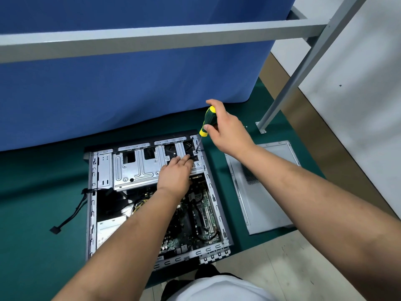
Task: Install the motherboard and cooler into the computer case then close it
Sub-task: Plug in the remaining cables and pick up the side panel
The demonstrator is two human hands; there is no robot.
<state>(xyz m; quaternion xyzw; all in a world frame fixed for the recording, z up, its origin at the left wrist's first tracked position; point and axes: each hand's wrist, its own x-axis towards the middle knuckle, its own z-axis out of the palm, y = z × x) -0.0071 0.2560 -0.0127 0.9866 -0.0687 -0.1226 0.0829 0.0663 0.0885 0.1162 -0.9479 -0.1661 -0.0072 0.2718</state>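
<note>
An open computer case [93,203] lies on its side on a green mat. The green motherboard [201,218] sits inside it, partly hidden by my left forearm. My left hand [175,174] rests with straight fingers on the black fan cooler [191,148] at the case's far right corner. My right hand [227,129] grips a green and yellow screwdriver [207,120], held nearly upright. Its tip meets a screw at the cooler's right edge. The grey side panel [260,192] lies flat to the right of the case.
A silver drive cage [134,168] fills the far left of the case. A black cable [71,216] trails out over the mat on the left. A blue cloth [130,83] hangs behind, under a grey metal frame [288,83] with a leg at the right.
</note>
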